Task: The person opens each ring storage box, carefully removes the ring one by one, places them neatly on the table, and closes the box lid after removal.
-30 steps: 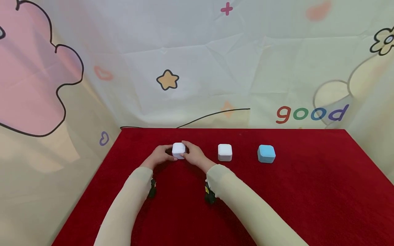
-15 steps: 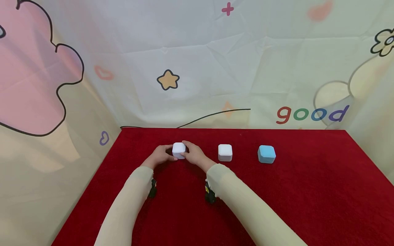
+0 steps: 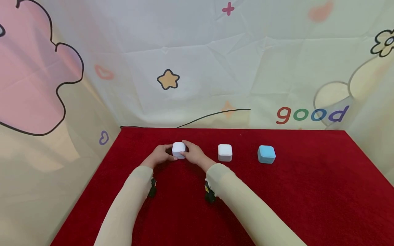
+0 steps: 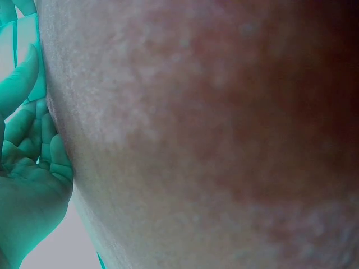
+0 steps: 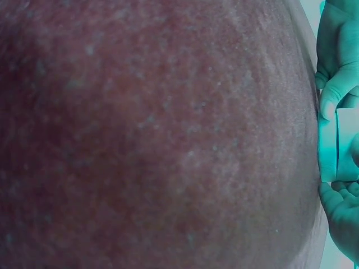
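White box (image 3: 178, 149), smooth-sided and cube-like with rounded corners, stands upright near the far edge of a red cloth (image 3: 184, 212), left of centre, between a person's two bare hands. A thin, straight seam runs across its side, clearest from the wrists. The left hand (image 3: 159, 154) pinches the box from the left, thumb low at the front corner. The right hand (image 3: 196, 154) pinches it from the right, thumb against the front face, forefinger reaching to the far top corner. Both wrist views are tinted turquoise and mostly filled by a blurred, grainy surface, so the exact fingertip contact is hard to judge.

In a row to the right, well apart, sit a white block (image 3: 225, 152) and a light-blue block (image 3: 266, 154), both with softened edges. The cloth looks velvety. Soft, cream sleeves (image 3: 123, 201) cover the forearms. Behind hangs a pale, creased fabric backdrop (image 3: 200, 78) printed with an outlined star (image 3: 168, 79) and the rounded, multicoloured word "good" (image 3: 312, 114).
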A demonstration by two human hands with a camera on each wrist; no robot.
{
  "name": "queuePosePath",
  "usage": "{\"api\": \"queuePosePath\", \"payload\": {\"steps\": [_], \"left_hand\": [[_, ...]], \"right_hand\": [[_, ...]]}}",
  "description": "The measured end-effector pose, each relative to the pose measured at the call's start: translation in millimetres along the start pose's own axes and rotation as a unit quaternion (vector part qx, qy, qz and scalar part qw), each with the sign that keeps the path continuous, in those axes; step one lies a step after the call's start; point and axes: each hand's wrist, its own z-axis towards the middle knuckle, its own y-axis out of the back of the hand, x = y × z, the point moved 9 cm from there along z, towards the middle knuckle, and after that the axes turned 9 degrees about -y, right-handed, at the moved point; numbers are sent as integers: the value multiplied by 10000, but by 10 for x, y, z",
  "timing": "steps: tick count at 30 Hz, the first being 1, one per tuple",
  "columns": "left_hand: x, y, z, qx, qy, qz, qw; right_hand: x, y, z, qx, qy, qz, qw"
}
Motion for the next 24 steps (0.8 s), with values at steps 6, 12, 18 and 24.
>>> {"api": "queuePosePath", "payload": {"steps": [6, 12, 18, 24], "left_hand": [[26, -18, 14, 60, 3, 31, 10000], [25, -21, 2, 78, -10, 73, 9999], [25, -12, 3, 68, 17, 133, 9999], [38, -20, 6, 50, 10, 137, 9999]], "right_hand": [[-11, -2, 12, 45, -56, 29, 10000], [-3, -4, 13, 91, -109, 35, 9999], [-3, 0, 17, 105, -174, 104, 9997], [11, 5, 0, 70, -223, 167, 9996]]}}
